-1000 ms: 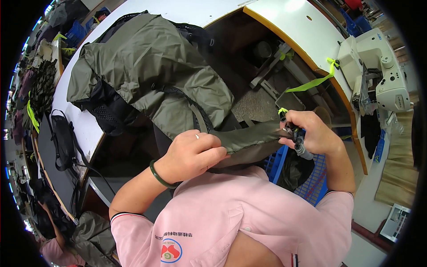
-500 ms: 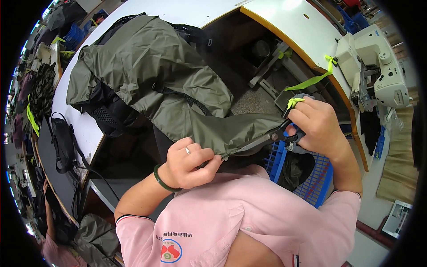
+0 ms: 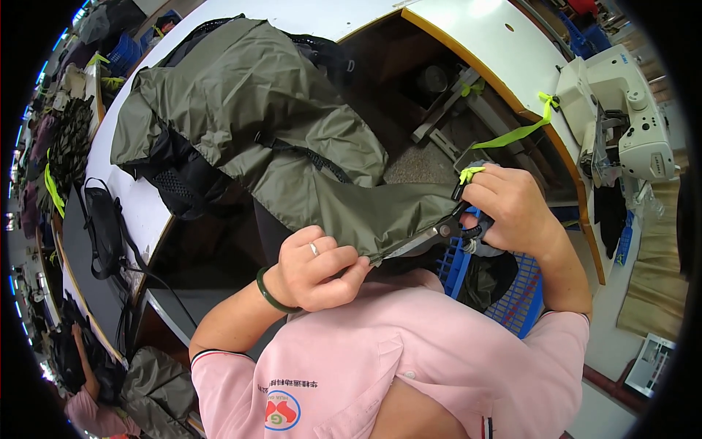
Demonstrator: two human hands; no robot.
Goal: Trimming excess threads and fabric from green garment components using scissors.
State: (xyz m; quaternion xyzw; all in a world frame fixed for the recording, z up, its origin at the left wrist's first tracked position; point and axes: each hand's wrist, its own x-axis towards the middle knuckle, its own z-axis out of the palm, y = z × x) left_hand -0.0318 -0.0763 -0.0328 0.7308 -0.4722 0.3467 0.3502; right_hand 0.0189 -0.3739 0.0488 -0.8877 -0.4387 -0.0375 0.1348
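Olive-green thin fabric [image 3: 227,95], joined with black mesh and straps, is spread from the white table toward my body. My left hand [image 3: 322,269], closed, pinches the fabric's near edge between thumb and fingers. Scissors [image 3: 431,234] with black handles and a yellow-green tie are gripped in my right hand [image 3: 508,208]. Their blades lie along the fabric's near edge, tips close to my left fingertips. Part of the handles is hidden by my right fingers.
A white sewing machine [image 3: 618,110] stands on the right part of the white table [image 3: 475,22]. Below my right forearm is a blue basket [image 3: 523,293] with dark fabric in it. A black strapped pouch [image 3: 102,227] lies at left. Another person's arm [image 3: 88,366] shows at lower left.
My right hand and the scissors have shifted slightly left and down, bringing the blade tips nearer my left fingers. The fabric has moved a little with them.
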